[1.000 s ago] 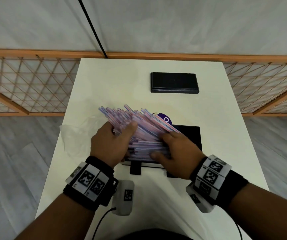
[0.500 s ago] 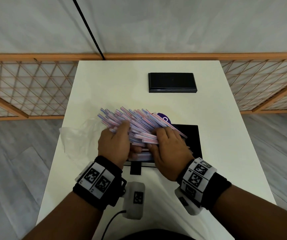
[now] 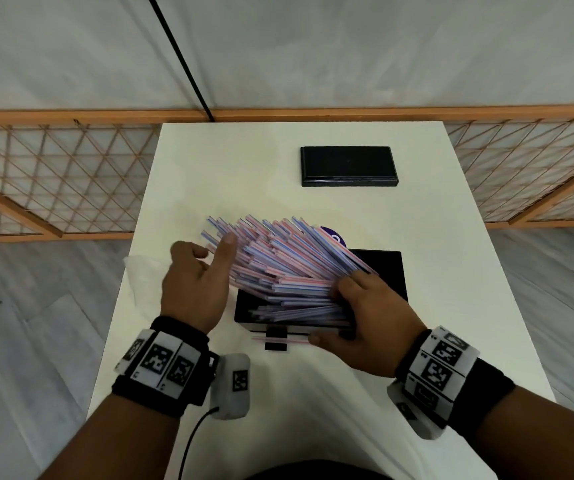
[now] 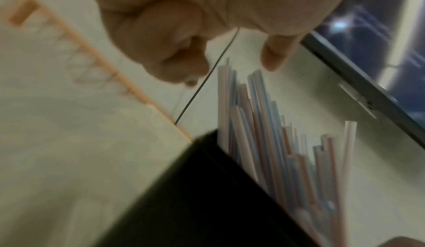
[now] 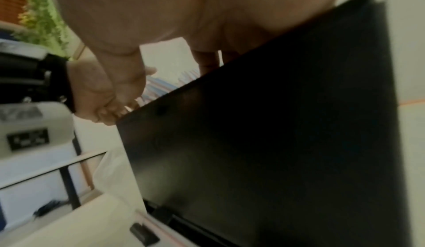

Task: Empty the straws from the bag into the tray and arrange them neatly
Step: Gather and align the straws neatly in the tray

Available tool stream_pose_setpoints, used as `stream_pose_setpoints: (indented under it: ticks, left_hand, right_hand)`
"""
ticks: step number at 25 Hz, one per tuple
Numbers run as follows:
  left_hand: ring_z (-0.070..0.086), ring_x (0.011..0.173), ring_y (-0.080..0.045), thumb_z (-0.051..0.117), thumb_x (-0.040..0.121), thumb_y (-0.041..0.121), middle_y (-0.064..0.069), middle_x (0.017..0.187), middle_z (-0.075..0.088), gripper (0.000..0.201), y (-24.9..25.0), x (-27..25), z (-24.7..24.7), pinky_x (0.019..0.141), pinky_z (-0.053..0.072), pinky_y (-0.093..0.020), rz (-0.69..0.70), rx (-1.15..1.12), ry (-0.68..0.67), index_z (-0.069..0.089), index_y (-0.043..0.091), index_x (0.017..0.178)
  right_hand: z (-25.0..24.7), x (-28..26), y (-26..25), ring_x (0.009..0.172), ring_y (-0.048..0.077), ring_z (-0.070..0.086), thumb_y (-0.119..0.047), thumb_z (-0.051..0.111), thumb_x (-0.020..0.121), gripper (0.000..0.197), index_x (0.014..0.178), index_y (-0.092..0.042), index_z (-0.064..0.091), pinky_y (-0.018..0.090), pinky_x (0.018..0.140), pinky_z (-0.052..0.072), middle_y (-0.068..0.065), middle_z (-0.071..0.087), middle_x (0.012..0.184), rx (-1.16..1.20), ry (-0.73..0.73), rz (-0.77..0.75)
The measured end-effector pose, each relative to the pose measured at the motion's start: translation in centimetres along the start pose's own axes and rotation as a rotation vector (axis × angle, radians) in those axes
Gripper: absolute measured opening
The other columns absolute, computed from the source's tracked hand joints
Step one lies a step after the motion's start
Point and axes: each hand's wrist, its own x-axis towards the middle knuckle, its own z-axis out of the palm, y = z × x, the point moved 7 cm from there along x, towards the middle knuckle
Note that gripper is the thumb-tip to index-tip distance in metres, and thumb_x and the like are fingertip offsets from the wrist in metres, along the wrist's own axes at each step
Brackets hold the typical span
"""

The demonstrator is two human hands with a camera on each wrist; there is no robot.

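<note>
A thick bundle of pink-and-blue striped straws [image 3: 289, 271] lies fanned across the black tray [image 3: 385, 268], its left ends sticking out past the tray's left wall. My right hand [image 3: 334, 313] grips the bundle's right ends, fingers on top and thumb by the tray's front wall. My left hand [image 3: 209, 249] is at the straws' left ends, thumb touching them, fingers curled on nothing. The left wrist view shows straw tips [image 4: 264, 142] rising above the tray wall [image 4: 195, 187]. One straw [image 3: 278, 338] lies on the table before the tray. The empty clear bag [image 3: 143, 275] sits left.
A flat black lid [image 3: 347, 166] lies at the back of the white table [image 3: 226, 174]. A purple disc [image 3: 334, 237] peeks out behind the straws. A wooden lattice fence [image 3: 53, 178] runs behind the table. The table's edges are close on both sides.
My left hand has let go of the bundle and drawn left to the straw ends. My right hand slid right to the other ends, and the straws have fanned wider.
</note>
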Motion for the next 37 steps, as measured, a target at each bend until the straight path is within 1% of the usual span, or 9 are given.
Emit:
stream_pose_setpoints:
  ticks: [6,12,15,20,24,27,29,33,37]
  left_hand:
    - [0.06,0.076,-0.026,0.052,0.087,0.072,-0.003,0.077,0.066,0.06,0.3,-0.7,2.1,0.076,0.043,-0.036,0.005,0.048,-0.062,0.063,0.013,0.082]
    - [0.064,0.045,-0.011,0.044,0.096,0.065,-0.011,0.051,0.064,0.077,1.7,-1.3,3.1,0.057,0.055,-0.023,0.03,0.139,-0.114,0.07,-0.004,0.072]
    - [0.069,0.049,-0.03,0.045,0.092,0.069,-0.014,0.052,0.067,0.076,1.1,-1.4,4.1,0.06,0.062,-0.047,-0.032,-0.004,-0.137,0.067,0.001,0.066]
    - [0.066,0.044,-0.034,0.05,0.096,0.059,-0.021,0.059,0.069,0.065,1.0,-2.6,4.9,0.055,0.061,-0.056,-0.172,-0.218,-0.166,0.071,0.001,0.075]
    - [0.067,0.051,-0.029,0.034,0.092,0.075,-0.007,0.049,0.064,0.079,2.7,-2.5,2.3,0.062,0.057,-0.039,0.213,0.187,-0.139,0.066,0.009,0.063]
    - [0.051,0.052,-0.014,0.043,0.092,0.07,0.003,0.051,0.05,0.064,4.4,-2.2,-1.5,0.058,0.029,-0.032,0.403,0.367,0.091,0.051,0.012,0.064]
    - [0.051,0.058,-0.013,0.058,0.084,0.068,0.002,0.063,0.05,0.057,3.6,-0.9,-3.0,0.056,0.03,-0.028,0.282,0.225,0.172,0.049,0.012,0.085]
    - [0.057,0.045,-0.027,0.057,0.087,0.068,-0.012,0.071,0.063,0.061,0.0,0.5,0.7,0.042,0.038,-0.027,-0.143,-0.073,-0.11,0.059,0.008,0.097]
    - [0.062,0.042,-0.031,0.058,0.092,0.054,-0.017,0.054,0.066,0.06,0.9,0.1,2.1,0.049,0.048,-0.037,-0.048,-0.078,-0.112,0.067,-0.004,0.077]
  right_hand:
    - [0.2,0.6,-0.2,0.108,0.025,0.048,-0.077,0.037,0.079,0.066,0.118,-0.024,0.049,0.045,0.092,0.046,-0.002,0.05,0.113,-0.007,0.071,0.061]
    - [2.0,2.1,-1.3,0.122,0.028,0.043,-0.075,0.025,0.086,0.068,0.133,-0.028,0.036,0.048,0.103,0.039,0.0,0.045,0.132,-0.1,-0.062,0.12]
    - [2.0,2.7,-2.0,0.117,0.029,0.047,-0.072,0.018,0.085,0.065,0.126,-0.025,0.039,0.047,0.099,0.041,0.003,0.047,0.126,-0.109,-0.041,0.124]
    - [1.1,2.7,-3.3,0.112,0.029,0.047,-0.064,0.019,0.088,0.062,0.128,-0.023,0.044,0.046,0.095,0.042,0.004,0.049,0.123,-0.045,0.061,0.049]
    - [0.8,2.4,-2.3,0.11,0.028,0.048,-0.065,0.03,0.085,0.06,0.12,-0.02,0.048,0.044,0.095,0.044,0.004,0.051,0.118,-0.029,0.046,0.033]
    - [-0.8,1.6,-0.9,0.094,0.028,0.052,-0.064,0.044,0.083,0.051,0.1,-0.017,0.055,0.04,0.083,0.048,0.004,0.054,0.1,0.039,0.148,0.02]
    - [-1.3,1.0,0.2,0.093,0.025,0.054,-0.069,0.047,0.078,0.055,0.098,-0.018,0.055,0.036,0.079,0.049,0.0,0.053,0.098,0.035,0.131,0.069]
    - [-0.2,1.4,1.4,0.113,0.027,0.051,-0.081,0.05,0.071,0.088,0.127,-0.013,0.046,0.039,0.097,0.047,0.006,0.051,0.121,-0.013,0.003,0.215]
    - [0.4,2.1,-0.4,0.114,0.029,0.049,-0.082,0.031,0.074,0.078,0.124,-0.024,0.045,0.044,0.097,0.046,0.001,0.051,0.122,-0.059,-0.005,0.152]
